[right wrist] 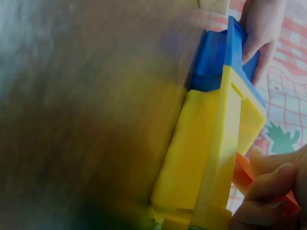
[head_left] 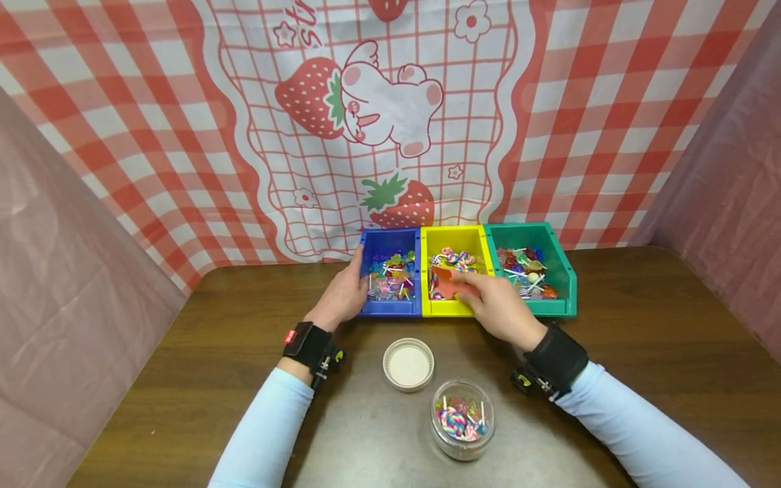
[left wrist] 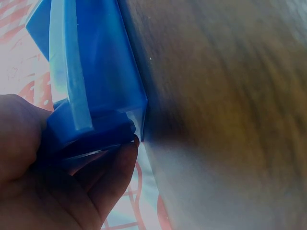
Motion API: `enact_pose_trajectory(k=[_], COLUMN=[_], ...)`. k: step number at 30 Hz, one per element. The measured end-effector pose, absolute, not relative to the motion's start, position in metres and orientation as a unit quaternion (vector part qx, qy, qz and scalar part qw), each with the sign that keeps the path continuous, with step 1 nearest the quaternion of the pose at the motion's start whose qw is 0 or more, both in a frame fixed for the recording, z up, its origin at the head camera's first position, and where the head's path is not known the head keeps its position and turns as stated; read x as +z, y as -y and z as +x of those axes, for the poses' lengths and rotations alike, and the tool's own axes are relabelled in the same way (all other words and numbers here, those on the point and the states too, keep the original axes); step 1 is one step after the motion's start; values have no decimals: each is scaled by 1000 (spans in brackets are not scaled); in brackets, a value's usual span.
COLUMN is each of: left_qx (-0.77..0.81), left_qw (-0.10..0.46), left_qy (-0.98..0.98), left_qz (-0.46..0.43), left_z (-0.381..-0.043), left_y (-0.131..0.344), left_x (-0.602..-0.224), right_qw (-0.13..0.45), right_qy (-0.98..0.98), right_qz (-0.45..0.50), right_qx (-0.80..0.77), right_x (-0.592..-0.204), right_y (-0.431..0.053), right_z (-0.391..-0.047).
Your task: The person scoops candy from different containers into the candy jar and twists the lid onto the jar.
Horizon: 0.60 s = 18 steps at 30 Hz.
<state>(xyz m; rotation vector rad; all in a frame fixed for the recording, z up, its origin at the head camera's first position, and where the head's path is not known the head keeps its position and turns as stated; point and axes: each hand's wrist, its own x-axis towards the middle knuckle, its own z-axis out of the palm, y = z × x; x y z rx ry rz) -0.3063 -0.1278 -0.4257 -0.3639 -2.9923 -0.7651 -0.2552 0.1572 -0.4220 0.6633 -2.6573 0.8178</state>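
Observation:
My left hand (head_left: pixel 343 293) grips the outer left side of the blue bin (head_left: pixel 390 309), its thumb and fingers around the wall in the left wrist view. Candies (head_left: pixel 393 274) lie inside that bin. Over the yellow bin (head_left: pixel 448 309), my right hand (head_left: pixel 502 306) pinches a small orange-red scoop (head_left: pixel 447 283), which reaches down among swirl lollipops (head_left: pixel 454 259). The right wrist view shows part of the orange-red scoop (right wrist: pixel 243 173) behind the yellow front wall; its tip is hidden there.
A green bin (head_left: pixel 558 309) of mixed candies adjoins the yellow one. Nearer me stand a clear jar (head_left: pixel 462 449) with candies inside and a round white lid (head_left: pixel 409 366). A strawberry-print checked cloth (head_left: pixel 390 193) hangs right behind the bins.

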Motion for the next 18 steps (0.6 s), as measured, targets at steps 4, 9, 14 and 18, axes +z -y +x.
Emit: enact_pose_trajectory(k=[4, 9, 14, 18], left_qx=[-246, -248, -251, -249], left_qw=[20, 20, 20, 18], left_qy=[962, 961, 960, 961], left_qz=[-120, -121, -121, -120], left_z=[-306, -307, -307, -307], left_y=[129, 128, 129, 128], left_x=[-426, -426, -426, -426], right_qw=[127, 15, -61, -77], right_qy=[915, 906, 877, 849], right_qz=[202, 161, 144, 121], right_qx=[326, 392, 454, 509], right_x=[-422, -422, -420, -412], right_y=[-157, -157, -158, -164], right_z=[-254, -253, -254, -256])
